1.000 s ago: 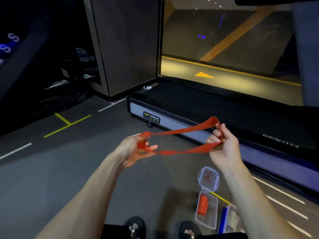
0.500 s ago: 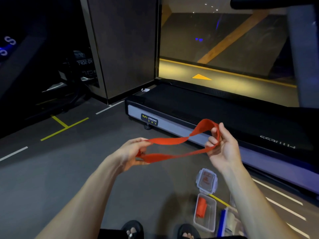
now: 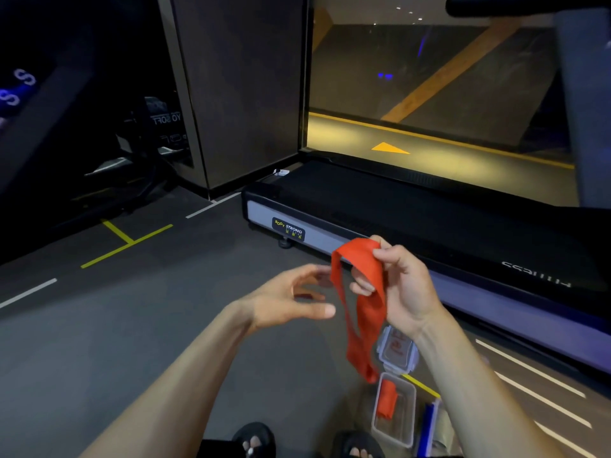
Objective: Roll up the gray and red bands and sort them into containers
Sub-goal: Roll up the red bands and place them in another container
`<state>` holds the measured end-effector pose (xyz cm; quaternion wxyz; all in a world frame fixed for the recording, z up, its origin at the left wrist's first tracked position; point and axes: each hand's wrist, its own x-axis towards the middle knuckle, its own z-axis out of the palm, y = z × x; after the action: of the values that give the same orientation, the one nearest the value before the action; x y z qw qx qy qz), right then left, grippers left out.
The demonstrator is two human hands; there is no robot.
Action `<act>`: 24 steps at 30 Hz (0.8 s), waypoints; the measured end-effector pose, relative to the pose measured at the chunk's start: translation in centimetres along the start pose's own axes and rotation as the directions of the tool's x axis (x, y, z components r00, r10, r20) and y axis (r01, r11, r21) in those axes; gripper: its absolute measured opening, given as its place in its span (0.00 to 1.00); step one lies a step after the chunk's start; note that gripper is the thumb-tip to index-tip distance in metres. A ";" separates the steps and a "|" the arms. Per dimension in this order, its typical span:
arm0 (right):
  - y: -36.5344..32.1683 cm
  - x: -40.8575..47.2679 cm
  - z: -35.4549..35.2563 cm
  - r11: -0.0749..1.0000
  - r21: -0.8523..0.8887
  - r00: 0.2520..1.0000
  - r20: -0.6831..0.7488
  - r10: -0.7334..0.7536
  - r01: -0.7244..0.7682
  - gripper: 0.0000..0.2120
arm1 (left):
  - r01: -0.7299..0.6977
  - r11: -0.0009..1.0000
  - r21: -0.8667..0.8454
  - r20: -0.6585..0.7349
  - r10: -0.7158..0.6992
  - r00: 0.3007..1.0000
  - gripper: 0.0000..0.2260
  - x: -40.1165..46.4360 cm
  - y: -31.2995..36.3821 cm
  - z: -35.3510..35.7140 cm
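A red band (image 3: 365, 299) hangs as a loose loop from my right hand (image 3: 401, 282), which pinches its top end at chest height. My left hand (image 3: 291, 297) hovers just left of the band with fingers spread and holds nothing. Below on the floor stands a clear container (image 3: 408, 419) with a rolled red band (image 3: 387, 401) inside it. Its open lid (image 3: 396, 350) lies just beyond. No gray band shows.
A treadmill (image 3: 396, 206) runs across the floor right behind the hands. A second container with a blue rim (image 3: 428, 428) sits beside my right forearm. My sandalled feet (image 3: 254, 441) are at the bottom edge. The gray floor with painted lines spreads to the left.
My left hand has let go of the band's left end and opened. The band, stretched between both hands before, now dangles from my right hand.
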<state>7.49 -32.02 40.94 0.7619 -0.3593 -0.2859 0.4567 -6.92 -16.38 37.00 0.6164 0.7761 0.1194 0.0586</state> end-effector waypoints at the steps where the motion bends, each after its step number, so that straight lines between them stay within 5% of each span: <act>1: 0.1 0.0 0.0 1.000 -0.019 1.000 0.004 0.003 -0.003 0.11 | -0.066 0.998 -0.014 -0.050 0.065 0.997 0.22 0.1 0.8 0.5; 5: 0.3 -0.1 -0.4 0.999 -0.046 1.000 0.004 0.006 -0.006 0.09 | -0.182 0.976 0.116 -0.319 0.210 0.924 0.03 0.4 2.7 1.6; 8: 0.3 -0.1 -1.4 0.991 -0.133 0.999 -0.037 0.016 -0.020 0.12 | -0.178 0.951 0.252 -0.474 0.282 0.834 0.05 0.4 2.8 1.5; 10: 0.6 -0.3 -1.8 0.925 -0.369 0.994 -0.084 0.064 -0.091 0.16 | -0.188 0.933 0.306 -0.518 0.329 0.790 0.07 0.4 2.8 1.2; 12: 0.9 -0.5 -1.9 0.798 -0.577 0.984 -0.114 0.135 -0.176 0.22 | -0.208 0.928 0.311 -0.542 0.352 0.763 0.06 0.5 2.6 0.8; 15: 1.4 -0.7 -1.8 0.756 -0.616 0.974 -0.110 0.197 -0.222 0.14 | -0.229 0.919 0.322 -0.543 0.377 0.750 0.07 0.4 2.5 0.6; 21: 2.2 -0.3 -0.8 0.753 -0.650 0.993 -0.114 0.041 -0.106 0.24 | -0.276 0.878 0.392 -0.433 0.441 0.786 0.13 -0.2 3.0 0.9; 24: 2.7 0.1 -0.8 0.751 -0.660 0.991 -0.088 -0.103 0.019 0.12 | -0.304 0.886 0.349 -0.440 0.442 0.782 0.14 -0.2 3.0 0.9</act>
<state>6.85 -31.34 38.30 0.6171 -0.6209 -0.3941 0.2798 -6.54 -17.96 39.70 0.4320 0.8143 0.1267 0.3664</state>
